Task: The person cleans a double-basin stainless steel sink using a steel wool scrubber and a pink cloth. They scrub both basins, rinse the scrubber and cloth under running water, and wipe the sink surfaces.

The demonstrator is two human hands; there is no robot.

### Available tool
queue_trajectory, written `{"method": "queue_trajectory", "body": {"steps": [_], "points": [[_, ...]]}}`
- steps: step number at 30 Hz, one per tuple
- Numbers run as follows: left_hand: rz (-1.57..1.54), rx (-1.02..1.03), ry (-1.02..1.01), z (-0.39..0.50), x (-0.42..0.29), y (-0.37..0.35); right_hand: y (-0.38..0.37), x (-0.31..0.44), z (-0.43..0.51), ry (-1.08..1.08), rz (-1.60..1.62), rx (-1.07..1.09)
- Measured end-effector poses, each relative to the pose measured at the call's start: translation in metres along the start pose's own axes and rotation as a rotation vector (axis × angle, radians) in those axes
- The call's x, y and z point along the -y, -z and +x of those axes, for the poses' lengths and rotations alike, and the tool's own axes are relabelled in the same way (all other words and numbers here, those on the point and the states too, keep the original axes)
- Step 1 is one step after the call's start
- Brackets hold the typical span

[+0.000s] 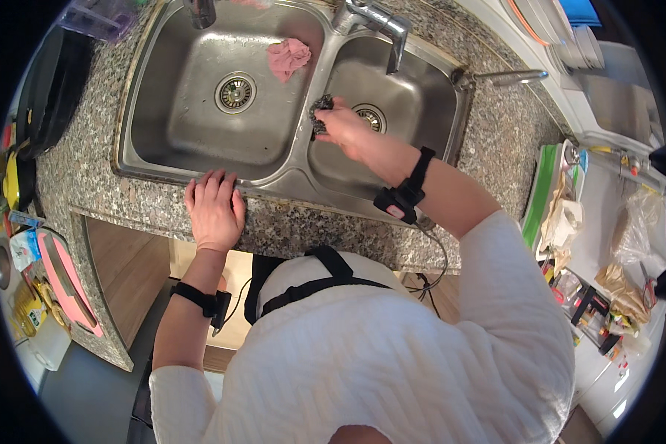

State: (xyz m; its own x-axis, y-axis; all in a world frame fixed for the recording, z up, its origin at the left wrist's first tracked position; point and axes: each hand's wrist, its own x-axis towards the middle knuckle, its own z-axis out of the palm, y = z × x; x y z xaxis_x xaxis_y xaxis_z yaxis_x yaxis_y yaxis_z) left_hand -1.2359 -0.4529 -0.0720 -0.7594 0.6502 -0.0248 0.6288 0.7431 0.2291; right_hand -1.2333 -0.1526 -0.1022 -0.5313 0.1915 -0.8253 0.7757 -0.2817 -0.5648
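Observation:
My right hand (pixel 341 127) grips a dark steel-wool scourer (pixel 321 114). It holds the scourer at the divider between the two bowls of a stainless steel sink (pixel 205 133), over the left side of the smaller bowl (pixel 416 108). My left hand (pixel 215 208) rests palm down on the granite counter's front edge, its fingertips at the rim of the larger bowl, holding nothing. A crumpled pink cloth (pixel 288 58) lies in the far right part of the larger bowl. Part of the smaller bowl's drain (pixel 371 116) shows beyond my right hand.
A chrome faucet (pixel 374 22) reaches over the smaller bowl from behind. To the right, a metal spout (pixel 505 76) stands at the sink's corner. Black pans (pixel 55 94) line the left counter; a knife (pixel 66 277) lies on a pink cutting board (pixel 83 316) nearer me.

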Motion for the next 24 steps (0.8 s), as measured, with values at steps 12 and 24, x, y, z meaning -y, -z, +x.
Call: {"method": "queue_trajectory", "body": {"steps": [12, 24], "points": [[0.031, -0.051, -0.009, -0.005, 0.003, -0.008, -0.014, -0.079, -0.019, 0.191, -0.787, 0.046], [0.000, -0.083, -0.037, -0.006, 0.007, -0.010, 0.170, -0.095, -0.085, 0.057, -2.049, 0.427]]}}
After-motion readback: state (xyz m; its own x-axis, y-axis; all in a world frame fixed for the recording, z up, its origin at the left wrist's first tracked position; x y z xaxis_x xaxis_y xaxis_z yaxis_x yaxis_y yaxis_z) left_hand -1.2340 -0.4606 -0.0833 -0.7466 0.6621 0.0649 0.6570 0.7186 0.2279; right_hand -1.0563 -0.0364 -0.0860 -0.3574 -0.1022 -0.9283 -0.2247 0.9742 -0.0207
